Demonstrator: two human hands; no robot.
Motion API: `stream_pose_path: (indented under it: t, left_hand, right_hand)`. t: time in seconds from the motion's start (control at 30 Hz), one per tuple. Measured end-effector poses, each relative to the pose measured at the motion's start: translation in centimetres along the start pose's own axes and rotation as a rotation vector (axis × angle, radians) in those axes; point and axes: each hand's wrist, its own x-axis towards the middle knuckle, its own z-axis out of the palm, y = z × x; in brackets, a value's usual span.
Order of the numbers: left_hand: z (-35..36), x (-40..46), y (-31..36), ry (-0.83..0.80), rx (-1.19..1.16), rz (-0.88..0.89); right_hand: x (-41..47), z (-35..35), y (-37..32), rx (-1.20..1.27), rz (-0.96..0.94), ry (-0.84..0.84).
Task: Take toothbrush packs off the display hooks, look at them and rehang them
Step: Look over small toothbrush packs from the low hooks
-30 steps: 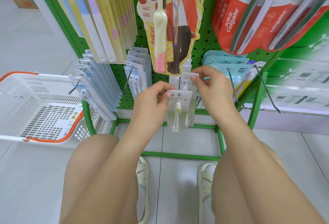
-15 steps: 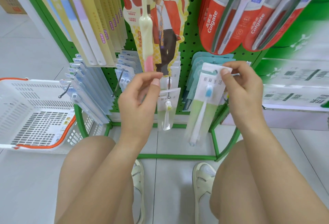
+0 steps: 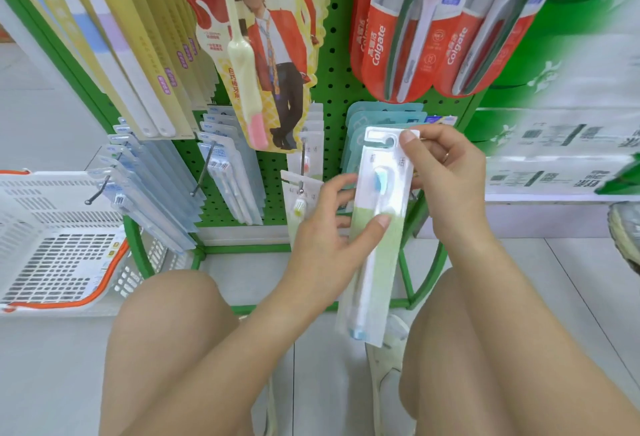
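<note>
A clear and pale-green toothbrush pack [image 3: 377,262] with a blue-headed brush hangs free of the rack, held upright between my knees. My right hand [image 3: 446,179] pinches its top corner beside the hang hole. My left hand [image 3: 332,238] grips its middle, thumb on the front and fingers behind. A matching pack with a yellow-headed brush [image 3: 298,205] stays on the centre display hook [image 3: 302,172], just left of my left hand.
The green pegboard rack [image 3: 336,65] carries red Colgate packs [image 3: 426,30] above, yellow card packs upper left, and blue packs [image 3: 149,193] on the lower left hooks. A white basket with an orange rim [image 3: 52,245] stands on the floor at the left.
My right hand has brought the blue-brush pack off the hook and toward me. My left hand left the hook area and took hold of the pack's middle.
</note>
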Motion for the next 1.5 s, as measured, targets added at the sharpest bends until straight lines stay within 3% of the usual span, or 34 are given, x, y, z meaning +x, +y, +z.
stream_pose_path:
  t: [0.2, 0.37, 0.8, 1.0, 1.17, 1.3, 1.5]
  left_hand:
    - [-0.4, -0.1, 0.0, 0.086, 0.079, 0.059]
    - [-0.8, 0.0, -0.1, 0.044, 0.148, 0.192]
    - [-1.1, 0.3, -0.4, 0.047, 0.145, 0.210]
    - [-1.3, 0.1, 0.1, 0.000, -0.033, 0.071]
    - [-1.3, 0.0, 0.0, -0.256, -0.050, -0.035]
    - [-1.2, -0.1, -0.2, -0.189, -0.045, 0.020]
    - [-1.5, 0.5, -0.7, 0.004, 0.165, 0.091]
  right_hand:
    - [-1.4, 1.5, -0.2, -0.039, -0.137, -0.014]
    - [-1.8, 2.1, -0.4, 0.022, -0.120, -0.107]
    - [-1.8, 2.4, -0.3, 0.054, -0.116, -0.123]
    - [-1.0, 1.6, -0.3, 0.085, -0.111, 0.073]
    - [-0.1, 0.5, -0.3, 0.216, 0.002, 0.214]
    - [0.0, 0.4, -0.5, 0.248, 0.135, 0.073]
    - [-0.6, 0.9, -0.7, 0.044, 0.130, -0.167]
